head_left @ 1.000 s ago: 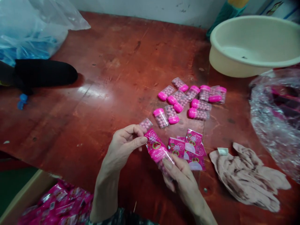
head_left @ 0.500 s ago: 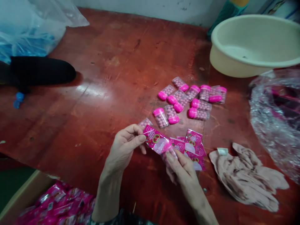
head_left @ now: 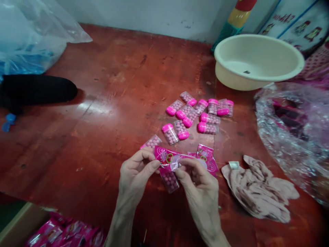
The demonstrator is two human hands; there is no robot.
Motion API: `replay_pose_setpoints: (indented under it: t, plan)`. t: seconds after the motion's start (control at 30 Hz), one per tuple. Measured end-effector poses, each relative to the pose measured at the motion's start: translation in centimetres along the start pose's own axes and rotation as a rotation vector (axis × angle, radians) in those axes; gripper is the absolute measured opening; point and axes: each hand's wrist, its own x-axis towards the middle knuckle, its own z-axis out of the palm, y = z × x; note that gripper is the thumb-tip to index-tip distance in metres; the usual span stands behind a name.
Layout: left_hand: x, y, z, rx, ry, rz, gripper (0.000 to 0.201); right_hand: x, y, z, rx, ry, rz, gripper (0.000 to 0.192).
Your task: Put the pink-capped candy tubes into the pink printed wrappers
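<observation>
Fingers of the left hand (head_left: 136,171) and right hand (head_left: 197,181) pinch a pink sachet (head_left: 167,158) whose capped vial (head_left: 169,180) could slip onto the counter (head_left: 102,113).

A cream basin (head_left: 259,61) sits beyond a crumpled cloth (head_left: 259,192).

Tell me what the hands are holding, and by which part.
Both hold one pink sachet: the left hand pinches its left end, the right hand its right, and a candy vial hangs from it.
</observation>
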Motion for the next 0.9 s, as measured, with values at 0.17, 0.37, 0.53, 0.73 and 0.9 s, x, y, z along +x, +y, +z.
replay_pose_setpoints:
  t: [0.17,0.37,0.53,0.73,0.9]
  plan:
    - [-0.8,0.3,0.7,0.044,-0.092,-0.064,0.009,0.8,0.8,1.1,0.345,0.009,0.214,0.022]
    - [-0.5,0.6,0.7,0.197,-0.054,0.04,0.012,0.6,1.0,1.1,0.503,-0.069,0.324,0.019]
    - [-0.6,0.6,1.4,0.15,0.125,0.305,0.01,0.1,0.4,1.5,0.472,-0.072,0.228,0.016]
    - [-1.0,-0.4,2.0,0.017,0.088,0.189,0.016,-0.2,1.2,1.8,0.278,0.126,0.053,0.007]
    - [-1.3,-1.6,2.7,-0.186,0.111,-0.089,0.01,-0.2,1.8,2.1,0.184,0.225,-0.04,0.011]
